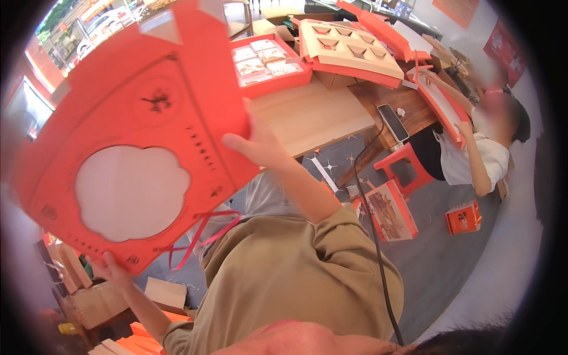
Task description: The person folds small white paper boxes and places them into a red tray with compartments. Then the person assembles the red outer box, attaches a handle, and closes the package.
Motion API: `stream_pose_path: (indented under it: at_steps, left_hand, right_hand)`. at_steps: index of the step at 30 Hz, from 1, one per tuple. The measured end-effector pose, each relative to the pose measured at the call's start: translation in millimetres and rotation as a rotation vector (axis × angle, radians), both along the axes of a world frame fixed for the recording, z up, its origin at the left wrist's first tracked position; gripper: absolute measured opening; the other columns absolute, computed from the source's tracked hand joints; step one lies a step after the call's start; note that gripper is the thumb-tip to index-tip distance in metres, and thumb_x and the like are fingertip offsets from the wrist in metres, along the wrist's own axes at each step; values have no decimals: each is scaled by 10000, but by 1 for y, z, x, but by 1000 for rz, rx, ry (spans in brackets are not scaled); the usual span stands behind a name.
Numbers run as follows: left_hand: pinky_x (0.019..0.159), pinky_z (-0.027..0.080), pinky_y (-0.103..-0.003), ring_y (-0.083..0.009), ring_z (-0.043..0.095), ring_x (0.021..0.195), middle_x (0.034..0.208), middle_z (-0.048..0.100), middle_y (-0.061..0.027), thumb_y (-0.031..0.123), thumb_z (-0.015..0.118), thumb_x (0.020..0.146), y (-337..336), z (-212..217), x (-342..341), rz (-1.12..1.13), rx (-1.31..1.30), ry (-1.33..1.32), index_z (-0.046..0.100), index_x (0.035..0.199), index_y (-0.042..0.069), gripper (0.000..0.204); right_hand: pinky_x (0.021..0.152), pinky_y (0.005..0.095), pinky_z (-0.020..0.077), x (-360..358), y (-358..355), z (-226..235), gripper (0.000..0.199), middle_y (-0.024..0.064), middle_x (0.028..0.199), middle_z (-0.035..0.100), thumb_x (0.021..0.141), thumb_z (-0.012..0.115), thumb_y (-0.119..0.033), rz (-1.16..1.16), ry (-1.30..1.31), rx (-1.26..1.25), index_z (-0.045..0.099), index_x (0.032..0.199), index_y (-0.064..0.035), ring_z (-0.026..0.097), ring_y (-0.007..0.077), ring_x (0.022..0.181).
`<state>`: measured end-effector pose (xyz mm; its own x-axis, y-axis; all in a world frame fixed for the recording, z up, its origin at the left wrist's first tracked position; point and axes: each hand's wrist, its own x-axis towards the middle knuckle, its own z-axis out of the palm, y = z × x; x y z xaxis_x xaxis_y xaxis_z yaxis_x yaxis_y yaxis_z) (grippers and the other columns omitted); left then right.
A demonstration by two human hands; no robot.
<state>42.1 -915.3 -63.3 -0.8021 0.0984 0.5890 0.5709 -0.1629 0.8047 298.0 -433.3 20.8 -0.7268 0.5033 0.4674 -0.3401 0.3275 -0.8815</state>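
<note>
A large red gift box lid with unfolded flaps is raised in front of me at the left. Its face bears a pale flower-shaped panel or window; I cannot tell which. My right hand grips the right edge, thumb on the face and the other fingers mostly hidden. At the bottom edge, my left hand closes on a lower corner, partly covered by the card. A pink ribbon dangles from the lower right edge.
On the wooden table stands a red box of small packets. Beside it lie a beige compartment tray and a phone. A black cable hangs nearby. At right, a co-worker handles a red box part.
</note>
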Motion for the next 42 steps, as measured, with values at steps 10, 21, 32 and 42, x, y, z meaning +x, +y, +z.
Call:
stream_pose_path:
  at_steps: [10, 21, 32, 42]
  left_hand:
    - [1164, 422, -397, -224, 524, 1353, 1493, 517, -129, 150, 738, 979, 163, -42, 61, -562, 13, -1, 317, 1608, -27, 776]
    - [1197, 391, -431, -245, 468, 1427, 1596, 427, -147, 220, 702, 990, 171, -33, 59, -666, 163, 20, 189, 1668, -13, 881]
    - [1223, 357, -465, -304, 417, 1508, 1654, 384, -218, 540, 664, 1017, 193, 27, 71, -563, 7, 279, 289, 1628, -19, 909]
    - [1222, 334, -479, -324, 444, 1468, 1581, 471, -214, 799, 381, 1021, 167, 18, 119, -816, 121, 253, 420, 1576, -28, 997]
  right_hand:
    - [1123, 430, 494, 112, 30, -33, 1095, 152, 1484, 537, 746, 894, -187, -284, 153, 93, 278, 1634, -7, 568, 267, 1345]
    - [1027, 382, 554, 154, 35, -89, 842, 161, 1431, 590, 939, 765, -200, -131, 130, 73, 300, 1589, 66, 606, 211, 1278]
    - [1142, 412, 455, 134, 38, -63, 989, 156, 1559, 521, 1034, 462, -780, -282, 295, -160, 392, 1589, 36, 547, 261, 1403]
    - [1280, 465, 300, 146, -2, -23, 777, 212, 1625, 501, 1023, 510, -450, -388, 288, -271, 406, 1618, 39, 439, 306, 1535]
